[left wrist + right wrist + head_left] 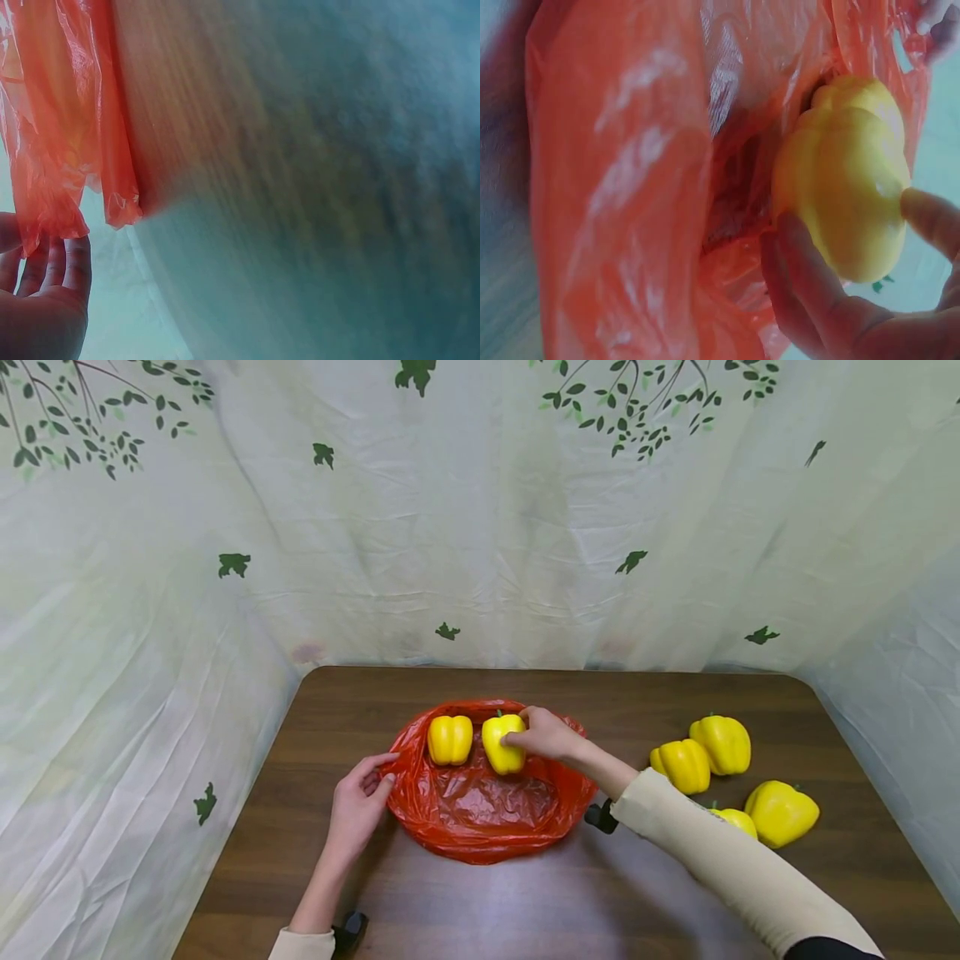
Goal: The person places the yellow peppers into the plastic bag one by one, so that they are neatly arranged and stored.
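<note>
A red plastic bag (487, 852) lies with its mouth spread wide on the table. My left hand (358, 806) pinches its left rim between thumb and fingers; in the left wrist view the thin plastic hangs down to the fingers (77, 262). Inside the bag, towards the back, sits one yellow bell pepper (450, 741). My right hand (551, 735) grips a second yellow bell pepper (501, 743) over the bag's opening, to the right of the first. From the right wrist, thumb and fingers show on opposite sides of the held pepper (847, 187).
Several more yellow bell peppers stand in a loose group on the right of the table, among them one at the back (722, 745) and one at the front (782, 814). My right sleeve partly covers another pepper (738, 820). A leaf-printed curtain (480, 527) hangs behind the wooden table (360, 693).
</note>
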Motion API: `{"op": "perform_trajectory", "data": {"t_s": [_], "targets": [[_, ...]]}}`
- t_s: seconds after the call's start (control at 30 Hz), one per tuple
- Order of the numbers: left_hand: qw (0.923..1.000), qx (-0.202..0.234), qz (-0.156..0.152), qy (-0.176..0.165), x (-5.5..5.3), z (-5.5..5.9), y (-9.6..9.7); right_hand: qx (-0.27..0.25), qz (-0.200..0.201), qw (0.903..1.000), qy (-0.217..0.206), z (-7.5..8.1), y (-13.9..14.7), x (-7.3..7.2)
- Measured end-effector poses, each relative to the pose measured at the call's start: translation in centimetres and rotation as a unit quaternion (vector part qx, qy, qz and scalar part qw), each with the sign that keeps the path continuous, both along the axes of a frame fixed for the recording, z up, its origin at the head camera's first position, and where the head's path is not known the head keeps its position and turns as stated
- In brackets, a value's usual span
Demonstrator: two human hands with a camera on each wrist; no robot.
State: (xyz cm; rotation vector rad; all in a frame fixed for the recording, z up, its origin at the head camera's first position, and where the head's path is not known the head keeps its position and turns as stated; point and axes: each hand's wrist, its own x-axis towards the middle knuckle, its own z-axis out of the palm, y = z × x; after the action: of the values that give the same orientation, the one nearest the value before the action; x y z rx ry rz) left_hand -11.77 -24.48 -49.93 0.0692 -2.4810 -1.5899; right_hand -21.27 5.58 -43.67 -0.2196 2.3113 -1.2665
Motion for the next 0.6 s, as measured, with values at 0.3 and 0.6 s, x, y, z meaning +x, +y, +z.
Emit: {"op": "perform_trajectory", "data": {"t_s": [0.3,0.6], "targets": [[1.0000,-0.002,0.002,0.000,0.0,-0.1,0.0,-0.021,-0.023,0.9994,-0.016,-1.1,-0.9,0.0],[1.0000,-0.005,-0.003,0.003,0.0,-0.4,0.0,-0.035,-0.056,0.9976,-0.019,-2.3,-1.4,0.2]]}}
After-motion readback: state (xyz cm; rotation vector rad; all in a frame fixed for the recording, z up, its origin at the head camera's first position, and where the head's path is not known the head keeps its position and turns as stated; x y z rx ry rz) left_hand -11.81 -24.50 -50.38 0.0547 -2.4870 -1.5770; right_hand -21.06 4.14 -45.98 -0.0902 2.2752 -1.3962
